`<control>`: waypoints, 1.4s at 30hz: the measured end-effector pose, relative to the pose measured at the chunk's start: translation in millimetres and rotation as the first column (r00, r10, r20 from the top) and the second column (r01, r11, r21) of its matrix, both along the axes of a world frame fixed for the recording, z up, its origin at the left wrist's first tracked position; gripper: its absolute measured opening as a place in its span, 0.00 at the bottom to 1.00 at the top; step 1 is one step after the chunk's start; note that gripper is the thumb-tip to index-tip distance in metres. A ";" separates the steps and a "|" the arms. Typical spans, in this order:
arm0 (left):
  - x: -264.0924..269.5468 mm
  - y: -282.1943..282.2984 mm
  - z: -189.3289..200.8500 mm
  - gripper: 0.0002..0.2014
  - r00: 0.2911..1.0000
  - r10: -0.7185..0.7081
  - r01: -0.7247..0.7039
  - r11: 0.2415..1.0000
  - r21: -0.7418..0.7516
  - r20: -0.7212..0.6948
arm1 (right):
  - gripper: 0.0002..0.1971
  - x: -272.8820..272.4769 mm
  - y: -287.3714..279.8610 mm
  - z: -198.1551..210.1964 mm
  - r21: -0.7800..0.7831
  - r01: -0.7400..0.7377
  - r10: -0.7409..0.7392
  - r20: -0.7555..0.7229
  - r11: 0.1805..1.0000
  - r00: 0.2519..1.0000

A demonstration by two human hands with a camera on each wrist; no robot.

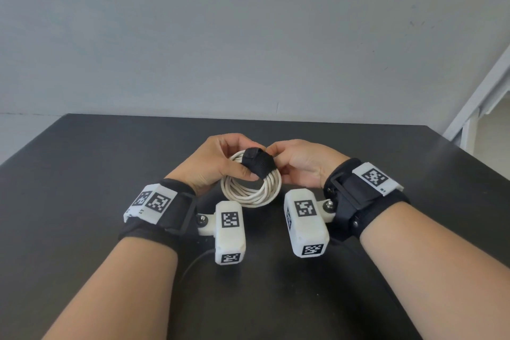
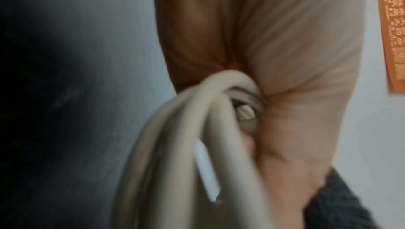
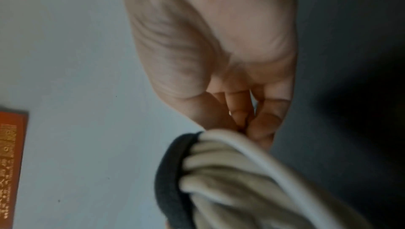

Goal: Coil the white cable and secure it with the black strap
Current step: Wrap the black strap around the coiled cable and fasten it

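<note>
both forearms fill the bottom of the head view, each with a black wrist strap and white camera blocks carrying printed markers. past them my left hand (image 1: pixel 220 159) and right hand (image 1: pixel 299 164) hold the white cable (image 1: pixel 252 192) just above the dark table (image 1: pixel 96 160).

cable is wound into a round multi-loop coil, hanging between the hands. black strap (image 1: pixel 258 163) is wrapped across the top of the coil. left fingers curl round the coil's upper left, thumb down against the strap's lower edge. right fingers pinch at the strap's right side where it meets the loops (exact fingertip contact is hidden behind the strap, can't tell which fingers touch it).

left wrist view: blurred. palm (image 2: pixel 285 59) close to the lens, several cable loops (image 2: pixel 181 137) running out of the fist; fingertips out of sight, strap not visible.

right wrist view: also soft. fingers (image 3: pixel 265 120) bunched together at the top of the coil (image 3: pixel 230 172), strap edge (image 3: pixel 171 172) banding the loops on the left. lower coil cut off by the frame.

cable ends and any plug: can't make out. orange printed card (image 3: pixel 10 163) sits at the frame edge in both wrist views, text unreadable.
</note>
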State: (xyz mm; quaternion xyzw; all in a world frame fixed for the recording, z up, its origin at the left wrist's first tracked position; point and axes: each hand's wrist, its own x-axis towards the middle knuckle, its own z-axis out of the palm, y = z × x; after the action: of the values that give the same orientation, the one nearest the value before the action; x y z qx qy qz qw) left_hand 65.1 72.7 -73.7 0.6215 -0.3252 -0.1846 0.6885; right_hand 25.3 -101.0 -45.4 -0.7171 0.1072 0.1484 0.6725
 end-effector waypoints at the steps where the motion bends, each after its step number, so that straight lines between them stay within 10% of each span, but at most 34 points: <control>1: 0.0 0.0 0.3 0.21 1.000 -0.009 0.009 1.000 0.004 -0.012 | 0.16 1.6 1.9 -0.5 -0.026 0.034 -0.034 0.015 0.999 0.999; 26: -8.9 -5.0 12.2 0.08 0.994 0.039 -0.065 0.965 0.253 0.107 | 0.21 10.9 -5.6 15.7 -0.339 0.385 -0.221 0.432 0.858 0.874; 42: -5.4 -3.5 8.6 0.12 0.976 0.219 -0.218 0.970 0.104 0.007 | 0.15 -1.8 -1.5 21.9 -0.572 0.292 0.177 0.626 0.767 0.760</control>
State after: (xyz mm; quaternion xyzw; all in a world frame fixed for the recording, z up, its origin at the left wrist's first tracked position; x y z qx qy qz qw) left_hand 59.7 69.2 -65.1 0.6880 -0.2432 -0.1259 0.6721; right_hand 23.5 -102.5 -23.5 -0.9032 -0.0643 -0.1762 0.3860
